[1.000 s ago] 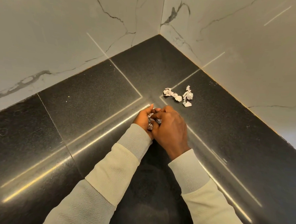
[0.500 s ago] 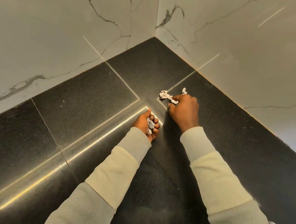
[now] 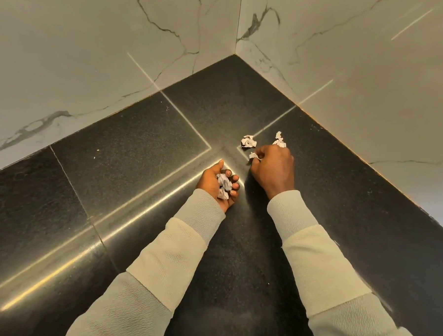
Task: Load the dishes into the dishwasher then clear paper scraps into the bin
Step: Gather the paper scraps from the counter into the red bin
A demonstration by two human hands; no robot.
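Note:
My left hand (image 3: 215, 185) rests palm up on the black countertop (image 3: 129, 147), its fingers curled around crumpled paper scraps (image 3: 224, 185). My right hand (image 3: 273, 168) is palm down a little further in, pinching a small paper scrap (image 3: 254, 156) between thumb and fingers. One crumpled scrap (image 3: 248, 141) lies loose on the counter just beyond that hand. Another scrap (image 3: 279, 140) shows above the knuckles, partly hidden by them. No dishes, dishwasher or bin are in view.
The glossy black counter runs into a corner between two white marble walls (image 3: 93, 45). Bright light streaks reflect across the counter's left side. My cream sleeves (image 3: 169, 255) cover both forearms.
My right hand left my left hand, reached forward to the loose scraps and pinched one, drawing it slightly back. The left hand stayed in place, holding its scraps.

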